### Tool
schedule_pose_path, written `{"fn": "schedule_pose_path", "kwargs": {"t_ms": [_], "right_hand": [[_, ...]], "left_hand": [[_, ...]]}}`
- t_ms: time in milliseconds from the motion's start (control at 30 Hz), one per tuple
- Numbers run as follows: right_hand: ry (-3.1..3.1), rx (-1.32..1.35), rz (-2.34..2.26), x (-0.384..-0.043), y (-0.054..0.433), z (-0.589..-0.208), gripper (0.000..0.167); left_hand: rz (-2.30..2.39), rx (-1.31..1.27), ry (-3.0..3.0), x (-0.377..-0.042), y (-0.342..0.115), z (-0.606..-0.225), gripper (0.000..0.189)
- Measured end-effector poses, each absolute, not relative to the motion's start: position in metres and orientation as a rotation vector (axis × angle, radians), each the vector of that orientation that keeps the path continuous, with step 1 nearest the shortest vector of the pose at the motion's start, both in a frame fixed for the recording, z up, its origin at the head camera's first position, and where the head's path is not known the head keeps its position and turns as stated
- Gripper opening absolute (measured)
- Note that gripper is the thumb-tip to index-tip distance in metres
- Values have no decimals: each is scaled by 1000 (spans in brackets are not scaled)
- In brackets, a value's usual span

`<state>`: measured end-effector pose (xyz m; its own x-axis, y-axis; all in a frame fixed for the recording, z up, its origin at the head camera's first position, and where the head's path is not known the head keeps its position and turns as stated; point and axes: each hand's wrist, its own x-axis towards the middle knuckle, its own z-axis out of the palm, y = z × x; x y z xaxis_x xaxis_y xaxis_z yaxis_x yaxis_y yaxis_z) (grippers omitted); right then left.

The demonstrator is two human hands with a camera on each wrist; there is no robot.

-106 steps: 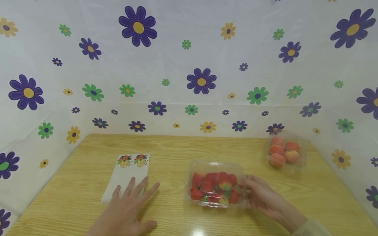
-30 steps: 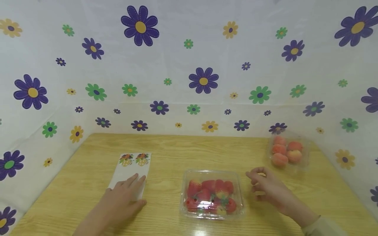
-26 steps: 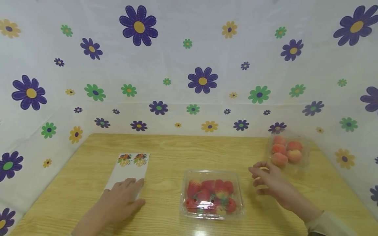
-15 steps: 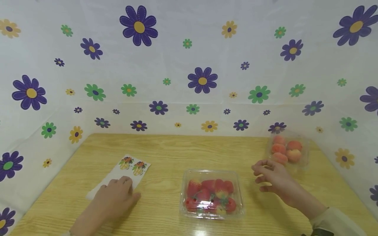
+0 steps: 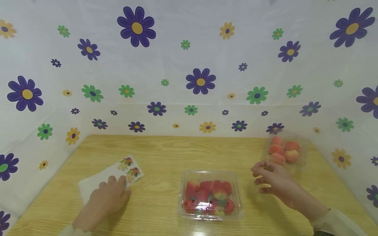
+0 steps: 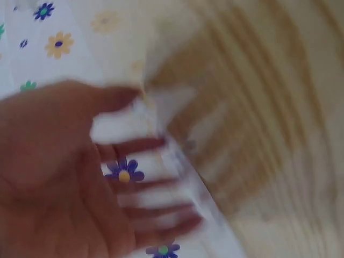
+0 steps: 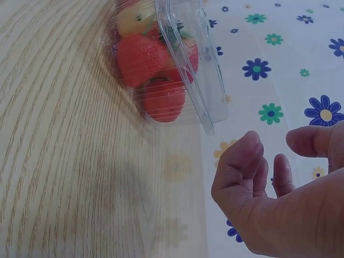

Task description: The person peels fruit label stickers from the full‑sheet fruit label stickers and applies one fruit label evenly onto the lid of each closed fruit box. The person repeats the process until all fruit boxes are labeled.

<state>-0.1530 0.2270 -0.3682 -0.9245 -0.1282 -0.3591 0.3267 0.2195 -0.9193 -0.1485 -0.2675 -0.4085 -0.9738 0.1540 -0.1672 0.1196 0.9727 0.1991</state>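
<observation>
My left hand [image 5: 110, 198] is over a white sheet [image 5: 94, 180] printed with two colourful fruit pictures at its far end. Its fingertips touch the sheet, which lies slanted on the table; the hand covers its near part. In the left wrist view the fingers [image 6: 145, 183] are blurred. A clear plastic clamshell box [image 5: 210, 216] of strawberries [image 5: 203, 195] stands closed at the middle front. To the right of it my right hand [image 5: 273, 180] hovers, fingers loosely bent, holding nothing. The right wrist view shows this hand [image 7: 279, 199] apart from the box.
A second clear box [image 5: 302, 154] with several peaches [image 5: 291, 156] stands at the back right, just beyond the right hand. A white flowered cloth [image 5: 168, 65] closes off the back and sides of the wooden table [image 5: 165, 147].
The strawberry box has been set down and let go by the right hand, which drew off rightward. The left hand has moved onto the sheet and turned it, sliding its near end leftward.
</observation>
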Motion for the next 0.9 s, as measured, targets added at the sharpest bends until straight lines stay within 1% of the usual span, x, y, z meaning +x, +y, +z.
{"fn": "schedule_pose_path", "kwargs": {"t_ms": [33,100,200,267,400,533,600,633,700,767,833,900], "right_hand": [[2141,186,-1752,-153,227,-368,30],[2136,189,-1757,-152,227,-368,28],[2131,180,-1759,-152,226,-368,27],[2129,169,-1759,-151,226,-368,26],[2127,150,-1764,-151,225,-368,24],[2129,137,-1764,-150,225,-368,20],[2136,129,-1759,-150,225,-368,19],[2141,125,-1757,-150,225,-368,20],[2152,122,-1754,-150,225,-367,20],[2156,118,-1753,-150,225,-366,21],[2155,115,-1752,-150,225,-365,22],[2153,114,-1751,-151,225,-365,22]], "left_hand": [[304,274,2941,-149,-267,-410,30],[349,416,2953,-150,-267,-412,30],[428,595,2967,-152,-265,-412,38],[449,631,2969,-153,-262,-411,43],[508,490,2966,-154,-255,-406,51],[324,354,3124,-154,-248,-405,57],[197,245,3185,-152,-245,-405,64],[167,177,3184,-151,-243,-405,70],[159,37,3139,-149,-238,-406,82],[200,-70,3046,-148,-235,-407,89],[234,-75,2982,-147,-235,-410,90],[254,14,2969,-147,-236,-413,87]]}}
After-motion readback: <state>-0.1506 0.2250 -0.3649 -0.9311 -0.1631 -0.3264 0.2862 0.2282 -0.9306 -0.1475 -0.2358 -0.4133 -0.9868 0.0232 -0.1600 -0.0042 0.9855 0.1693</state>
